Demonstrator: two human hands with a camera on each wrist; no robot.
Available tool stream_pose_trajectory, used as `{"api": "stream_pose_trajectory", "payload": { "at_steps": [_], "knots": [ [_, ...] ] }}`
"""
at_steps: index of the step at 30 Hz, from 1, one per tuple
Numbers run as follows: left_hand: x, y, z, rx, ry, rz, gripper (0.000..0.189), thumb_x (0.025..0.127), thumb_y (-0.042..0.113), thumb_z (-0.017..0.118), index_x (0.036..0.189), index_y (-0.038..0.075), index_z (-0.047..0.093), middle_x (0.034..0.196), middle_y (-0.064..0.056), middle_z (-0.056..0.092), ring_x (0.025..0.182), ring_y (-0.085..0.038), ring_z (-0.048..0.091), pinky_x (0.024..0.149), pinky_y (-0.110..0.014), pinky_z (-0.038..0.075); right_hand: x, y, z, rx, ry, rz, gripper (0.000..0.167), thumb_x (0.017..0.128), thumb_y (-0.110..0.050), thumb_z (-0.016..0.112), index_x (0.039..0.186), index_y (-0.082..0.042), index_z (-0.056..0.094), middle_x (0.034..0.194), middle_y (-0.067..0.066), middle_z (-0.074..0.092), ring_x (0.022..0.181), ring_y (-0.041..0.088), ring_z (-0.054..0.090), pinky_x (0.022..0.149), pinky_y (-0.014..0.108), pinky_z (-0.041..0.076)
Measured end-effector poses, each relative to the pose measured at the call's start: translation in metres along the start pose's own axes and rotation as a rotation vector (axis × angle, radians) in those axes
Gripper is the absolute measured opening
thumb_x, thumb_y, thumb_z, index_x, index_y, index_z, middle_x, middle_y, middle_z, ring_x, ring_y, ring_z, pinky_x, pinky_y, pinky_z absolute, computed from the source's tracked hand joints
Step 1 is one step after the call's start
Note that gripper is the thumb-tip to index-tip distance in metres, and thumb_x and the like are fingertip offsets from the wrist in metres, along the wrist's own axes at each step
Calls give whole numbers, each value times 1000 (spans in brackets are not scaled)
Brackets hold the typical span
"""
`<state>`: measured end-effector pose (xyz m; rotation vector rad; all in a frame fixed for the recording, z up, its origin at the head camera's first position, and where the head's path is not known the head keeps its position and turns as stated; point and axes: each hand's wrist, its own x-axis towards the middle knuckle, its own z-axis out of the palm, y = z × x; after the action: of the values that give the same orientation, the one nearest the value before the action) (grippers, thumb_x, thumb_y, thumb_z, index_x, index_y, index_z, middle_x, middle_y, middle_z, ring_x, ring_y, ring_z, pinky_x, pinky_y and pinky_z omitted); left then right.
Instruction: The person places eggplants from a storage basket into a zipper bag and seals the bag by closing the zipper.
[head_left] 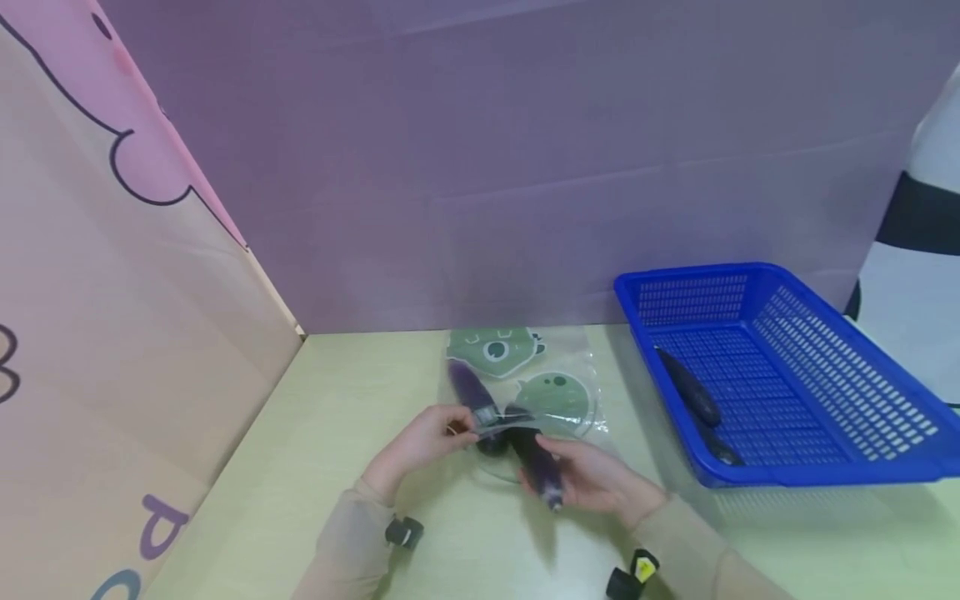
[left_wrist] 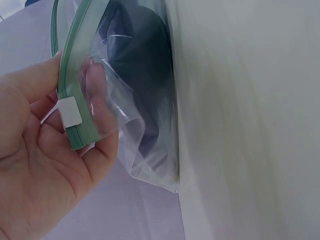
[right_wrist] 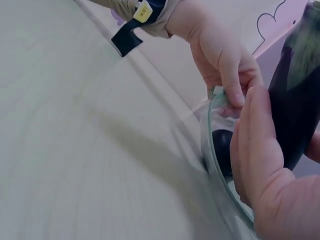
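A clear slider zip bag [head_left: 581, 379] with green cartoon prints lies on the table, its mouth towards me. My left hand [head_left: 431, 437] pinches the bag's rim near the left end; a white slider [left_wrist: 70, 112] sits on the green zip strip [left_wrist: 75, 65] there. Inside the bag lies one dark purple eggplant [head_left: 467, 383], its rounded end near the mouth. My right hand [head_left: 596, 477] holds a second eggplant [head_left: 538, 467] between fingers and thumb. That eggplant's far end is at the bag's mouth, and its stem end points towards me.
A blue plastic basket [head_left: 795, 475] stands at the right with two dark eggplants [head_left: 690, 387] along its left side. A purple backdrop [head_left: 525, 167] rises behind the pale table [head_left: 360, 375], and a printed sheet [head_left: 150, 317] stands at the left.
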<state>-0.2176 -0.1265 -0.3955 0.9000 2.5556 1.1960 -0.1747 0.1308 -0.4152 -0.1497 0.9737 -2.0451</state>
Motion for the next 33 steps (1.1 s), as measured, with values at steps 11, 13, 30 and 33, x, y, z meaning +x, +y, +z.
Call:
{"api": "stream_pose_trajectory", "payload": {
  "at_steps": [11,13,30,33],
  "knots": [
    [0,1,1,-3,3,3,3,88,5,61,89,2,63,88,-8,66,80,-10,59,70,-18,51,13,2,-4,-63,27,-48,67,102,-23,35,148,-1,-8,120,17,46,93,15,60,79,20,54],
    [0,2,1,-1,5,2,3,88,4,61,90,2,63,88,-8,66,80,-10,59,71,-18,51,14,3,-5,-75,19,-56,66,102,-22,34,148,0,-8,118,16,48,93,15,61,80,21,54],
    [0,4,1,7,2,9,4,88,4,62,90,2,63,90,-8,66,83,-13,60,73,-18,50,27,3,-4,-128,82,-91,60,102,-17,31,144,10,-2,117,15,51,98,17,58,91,27,51],
    [0,4,1,8,-8,7,4,88,4,62,91,2,64,91,-8,66,84,-15,61,74,-18,50,28,2,-3,-101,76,-83,61,101,-16,31,145,8,-4,118,15,48,98,17,57,90,26,50]
  ]
}}
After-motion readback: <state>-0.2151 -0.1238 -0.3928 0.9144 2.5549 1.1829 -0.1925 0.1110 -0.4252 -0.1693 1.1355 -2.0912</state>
